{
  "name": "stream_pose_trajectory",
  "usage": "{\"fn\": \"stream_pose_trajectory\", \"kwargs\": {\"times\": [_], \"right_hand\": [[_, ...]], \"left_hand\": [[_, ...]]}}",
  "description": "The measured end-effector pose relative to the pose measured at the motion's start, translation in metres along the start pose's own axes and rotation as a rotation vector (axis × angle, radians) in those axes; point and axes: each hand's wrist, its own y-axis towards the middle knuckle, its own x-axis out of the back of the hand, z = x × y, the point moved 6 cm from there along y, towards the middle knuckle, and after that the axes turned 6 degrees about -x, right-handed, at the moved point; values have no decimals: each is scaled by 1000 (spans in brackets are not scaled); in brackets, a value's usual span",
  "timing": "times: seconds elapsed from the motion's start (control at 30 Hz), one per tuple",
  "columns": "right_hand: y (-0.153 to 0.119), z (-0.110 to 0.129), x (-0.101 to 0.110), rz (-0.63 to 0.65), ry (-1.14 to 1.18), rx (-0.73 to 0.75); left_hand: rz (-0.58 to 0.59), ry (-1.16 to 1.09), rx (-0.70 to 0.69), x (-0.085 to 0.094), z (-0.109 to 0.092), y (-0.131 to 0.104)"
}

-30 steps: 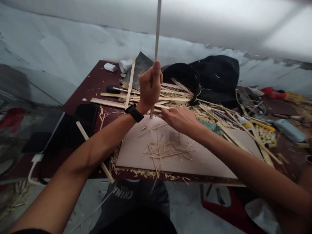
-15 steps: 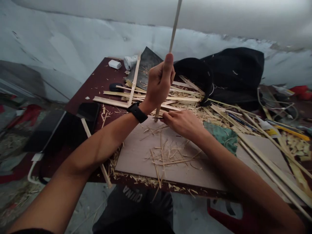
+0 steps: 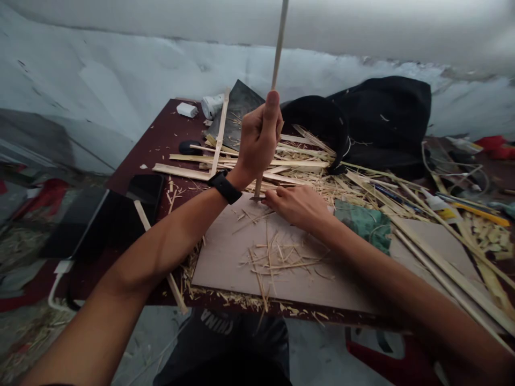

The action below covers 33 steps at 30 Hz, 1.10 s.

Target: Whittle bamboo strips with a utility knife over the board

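Note:
My left hand (image 3: pixel 259 136), with a black watch (image 3: pixel 226 186) at the wrist, is closed in a fist around a thin bamboo stick (image 3: pixel 279 48). The stick stands nearly upright, slightly tilted, with its lower end at the back part of a pale board (image 3: pixel 221 252). Low over the board, my right hand (image 3: pixel 300 206) is closed, its fingers pinching a small dark blade (image 3: pixel 256 199) against the stick's foot. Most of that blade is hidden by the fingers. Thin bamboo shavings (image 3: pixel 277 257) lie on the board in front of both hands.
Split bamboo strips (image 3: pixel 298 163) and shavings pile up behind the hands. A green cloth piece (image 3: pixel 364 225) lies right of my right hand, with black fabric (image 3: pixel 386 123) behind. A dark phone (image 3: pixel 145 187) and a loose strip (image 3: pixel 141 214) lie left; a yellow-handled tool (image 3: pixel 483 213) lies far right.
The view has shifted slightly. My left hand and the stick appear a little further left, the stick still upright. My right hand remains at its lower end.

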Motion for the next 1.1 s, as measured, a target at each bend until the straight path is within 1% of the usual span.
{"fn": "stream_pose_trajectory", "kwargs": {"times": [0.1, 0.2, 0.43, 0.53, 0.63, 0.7, 0.77, 0.83, 0.93, 1.0, 1.1], "right_hand": [[-2, -6, 1, -85, 8, -31], [-2, -8, 0, -110, 14, -39], [-1, -6, -2, -58, 6, -38], [0, -5, -2, -57, 9, -36], [2, -4, -2, -49, 29, -28], [3, -4, -2, -29, 52, -34], [5, -5, -1, 6, 79, -46], [6, -5, -1, 46, 116, -62], [8, -4, 1, 89, 177, -66], [9, -4, 2, 115, 216, -60], [10, -4, 3, 150, 256, -60]], "left_hand": [[19, -28, -57, 1, 8, 4], [7, -53, -81, 1, 10, 6], [-5, -59, -26, 0, 3, 3], [-20, -78, -27, 1, 4, 5], [-24, -68, 18, 1, 6, 4], [-5, -58, 37, -2, 4, 2], [32, -59, 11, -7, 0, 0], [69, -68, -45, -12, -5, -2], [97, -96, -116, -15, -11, -3], [99, -104, -105, -15, -12, -3], [110, -99, -51, -16, -12, -5]]}}
